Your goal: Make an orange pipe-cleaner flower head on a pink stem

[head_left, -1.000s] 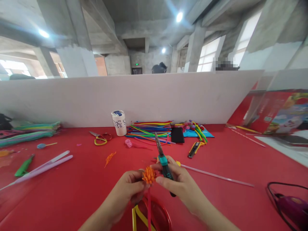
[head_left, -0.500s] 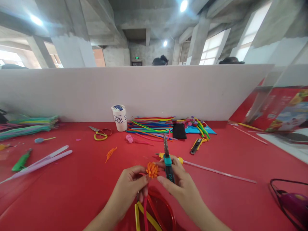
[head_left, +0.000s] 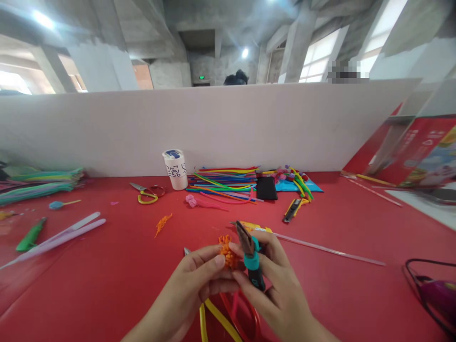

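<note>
My left hand (head_left: 199, 280) pinches a small orange pipe-cleaner flower (head_left: 227, 249) on a red stem, low in the middle of the view. My right hand (head_left: 272, 280) is closed round teal-handled pliers (head_left: 250, 251), whose jaws point up and left beside the flower; its fingertips also touch the flower. Under both hands lie red and yellow loops (head_left: 231, 316) of pipe cleaner on the red table (head_left: 107, 285).
Coloured pipe cleaners (head_left: 224, 183), a white cup (head_left: 175, 169), scissors (head_left: 146, 192), a black phone (head_left: 266, 188) and a utility knife (head_left: 291, 210) lie further back. A long clear stick (head_left: 327, 249) lies right. A purple tool with cord (head_left: 436, 292) sits far right. A white partition (head_left: 213, 123) closes the back.
The pliers' jaws have tilted down from upright toward the flower. Both hands have drawn closer to me and closer together. The view has tipped slightly downward.
</note>
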Motion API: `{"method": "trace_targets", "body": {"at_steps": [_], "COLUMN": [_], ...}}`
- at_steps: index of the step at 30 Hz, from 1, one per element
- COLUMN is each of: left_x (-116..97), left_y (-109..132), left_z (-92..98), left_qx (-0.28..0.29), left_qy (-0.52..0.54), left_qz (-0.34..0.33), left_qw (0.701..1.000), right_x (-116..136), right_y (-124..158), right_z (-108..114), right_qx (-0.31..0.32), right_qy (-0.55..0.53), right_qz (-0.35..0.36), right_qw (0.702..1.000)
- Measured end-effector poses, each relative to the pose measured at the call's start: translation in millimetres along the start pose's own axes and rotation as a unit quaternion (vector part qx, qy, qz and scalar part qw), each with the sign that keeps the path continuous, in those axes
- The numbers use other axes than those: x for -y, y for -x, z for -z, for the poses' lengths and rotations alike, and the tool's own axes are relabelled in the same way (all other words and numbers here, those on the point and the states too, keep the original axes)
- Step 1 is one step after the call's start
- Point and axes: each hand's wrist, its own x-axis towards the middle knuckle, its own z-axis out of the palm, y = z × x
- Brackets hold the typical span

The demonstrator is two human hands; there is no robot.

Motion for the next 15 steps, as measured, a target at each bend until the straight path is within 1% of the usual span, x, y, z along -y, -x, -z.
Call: {"method": "trace_targets", "body": {"at_steps": [3, 6, 10, 13, 15], "left_x": [-2, -6, -14, -20, -23], "left_y": [-1, 0, 1, -1, -2], "left_z": [2.1, 4.1, 5.3, 7.8, 11.2], "left_qx": [0.002, 0.003, -0.048, -0.063, -0.071], "left_qy": [0.041, 0.052, 0.033, 0.027, 0.027], "left_qz": [0.006, 0.002, -0.029, -0.051, -0.053], "left_qw": [0.999, 0.999, 0.998, 0.996, 0.996], "right_x": [2, 5, 11, 8, 0], "right_y": [-1, -5, -18, -27, -29], "right_z": [2, 7, 22, 35, 38], "right_qx": [0.018, 0.025, 0.024, 0.033, 0.036], "right_qy": [-0.01, -0.031, -0.094, -0.167, -0.231], "right_qz": [0.003, 0.0, -0.017, -0.082, -0.141], "right_qw": [1.0, 0.999, 0.995, 0.982, 0.962]}}
